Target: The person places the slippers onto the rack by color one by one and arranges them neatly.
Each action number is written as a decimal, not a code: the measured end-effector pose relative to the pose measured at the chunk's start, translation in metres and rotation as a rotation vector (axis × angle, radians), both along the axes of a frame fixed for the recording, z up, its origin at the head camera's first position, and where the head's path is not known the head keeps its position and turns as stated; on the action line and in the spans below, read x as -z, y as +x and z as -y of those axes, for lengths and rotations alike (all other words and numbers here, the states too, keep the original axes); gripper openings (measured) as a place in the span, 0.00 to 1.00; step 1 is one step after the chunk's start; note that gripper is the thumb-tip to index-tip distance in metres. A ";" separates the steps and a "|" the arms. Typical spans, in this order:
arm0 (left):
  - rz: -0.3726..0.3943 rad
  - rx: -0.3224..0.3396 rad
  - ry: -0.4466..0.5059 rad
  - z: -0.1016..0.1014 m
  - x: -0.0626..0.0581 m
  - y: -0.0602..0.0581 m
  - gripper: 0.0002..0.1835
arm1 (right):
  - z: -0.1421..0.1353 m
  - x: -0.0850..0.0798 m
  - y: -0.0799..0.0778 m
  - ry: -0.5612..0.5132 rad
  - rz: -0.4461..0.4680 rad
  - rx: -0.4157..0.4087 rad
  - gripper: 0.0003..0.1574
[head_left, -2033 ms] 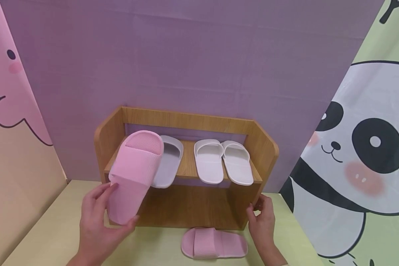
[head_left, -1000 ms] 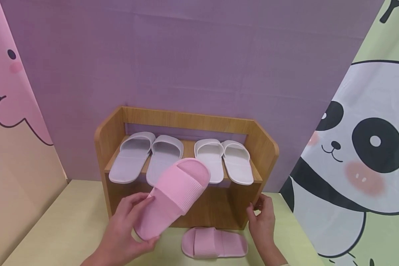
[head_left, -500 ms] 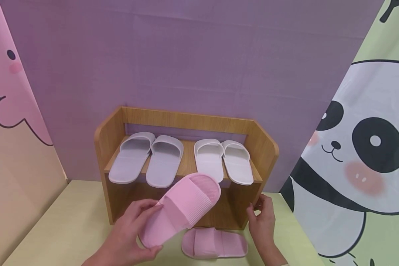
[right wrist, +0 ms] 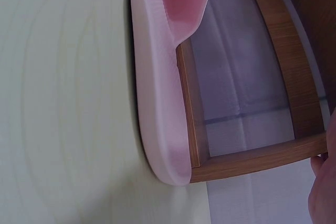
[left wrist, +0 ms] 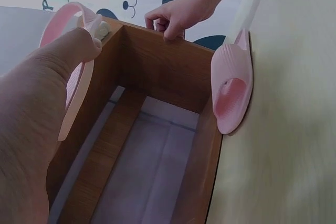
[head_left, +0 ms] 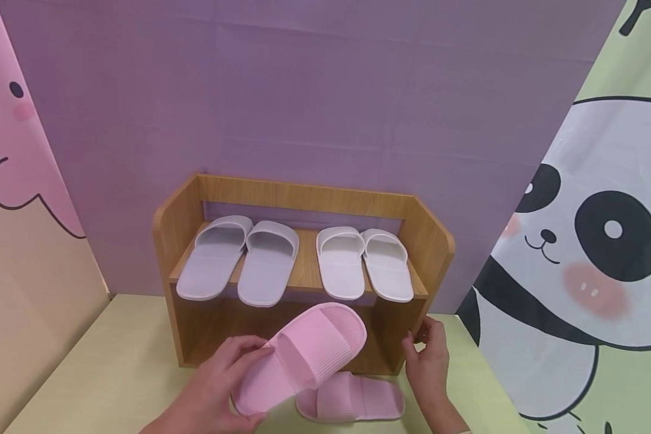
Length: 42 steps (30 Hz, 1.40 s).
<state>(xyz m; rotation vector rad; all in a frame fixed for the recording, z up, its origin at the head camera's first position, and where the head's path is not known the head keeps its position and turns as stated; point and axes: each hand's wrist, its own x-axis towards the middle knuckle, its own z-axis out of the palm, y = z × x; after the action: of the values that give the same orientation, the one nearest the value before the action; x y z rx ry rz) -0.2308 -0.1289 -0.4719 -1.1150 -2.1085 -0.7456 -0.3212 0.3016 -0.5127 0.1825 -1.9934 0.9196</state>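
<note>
In the head view my left hand [head_left: 219, 386] pinches the heel end of a pink slipper [head_left: 317, 349], its toe tilted up to the right before the rack's lower opening. A second pink slipper [head_left: 377, 398] lies sideways on the table in front of the wooden shoe rack [head_left: 304, 193]; the held one covers part of its toe. My right hand [head_left: 427, 361] holds the front edge of the rack's right side panel, as the left wrist view also shows. In the right wrist view the lying slipper [right wrist: 157, 98] sits close against the rack's base.
On the upper shelf rest a pair of pale lilac slippers [head_left: 268, 265] at left and a pair of white slippers [head_left: 342, 265] at right. Behind the rack hangs a purple backdrop [head_left: 304, 90]. A panda-print panel [head_left: 618, 241] borders the pale table [head_left: 125, 337] on the right.
My left hand has carried the pink slipper from before the left lilac slipper down and to the right, turning its toe rightward. The right hand has stayed on the rack.
</note>
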 end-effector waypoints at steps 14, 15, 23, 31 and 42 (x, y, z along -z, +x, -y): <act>0.016 -0.051 -0.044 -0.004 0.016 -0.007 0.55 | 0.000 0.000 0.001 -0.004 0.024 0.012 0.23; 0.027 -0.062 -0.051 -0.005 0.017 -0.007 0.55 | 0.000 0.000 0.001 -0.006 0.028 0.012 0.23; 0.034 -0.155 -0.076 -0.008 0.030 -0.014 0.52 | 0.000 -0.001 0.001 -0.023 0.051 0.017 0.23; 0.091 -0.198 -0.099 -0.011 0.039 -0.017 0.52 | -0.001 0.000 0.000 -0.013 0.029 0.012 0.23; 0.187 -0.342 -0.031 -0.021 0.049 -0.020 0.47 | -0.001 0.000 0.001 0.012 0.038 0.015 0.25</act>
<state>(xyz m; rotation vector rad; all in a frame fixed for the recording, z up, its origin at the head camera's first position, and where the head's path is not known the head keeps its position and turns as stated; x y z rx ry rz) -0.2505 -0.1077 -0.5213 -0.6924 -2.3926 -0.6740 -0.3201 0.3028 -0.5127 0.1579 -2.0335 0.9081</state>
